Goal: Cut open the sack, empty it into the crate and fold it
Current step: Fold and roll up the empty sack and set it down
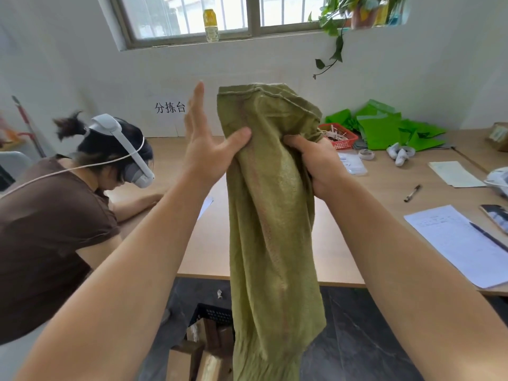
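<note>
Looked emptied: limp green sack [270, 204] above the black crate [211, 316], right hand [320, 163] clenched on it, left hand [204, 149] spread, thumb touching. Folding next, probably flattening first.

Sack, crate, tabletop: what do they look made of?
Sack: looks like woven plastic (polypropylene-type) cloth, matte olive green; fine weave grain, stitched hem at the top, limp creased drape. Could be a coarse fabric.
Crate: likely moulded plastic, black; lattice of small holes in the wall.
Tabletop: probably laminate or veneer over board, light wood tone, smooth satin, thin straight edge. Solid wood cannot be ruled out.
</note>
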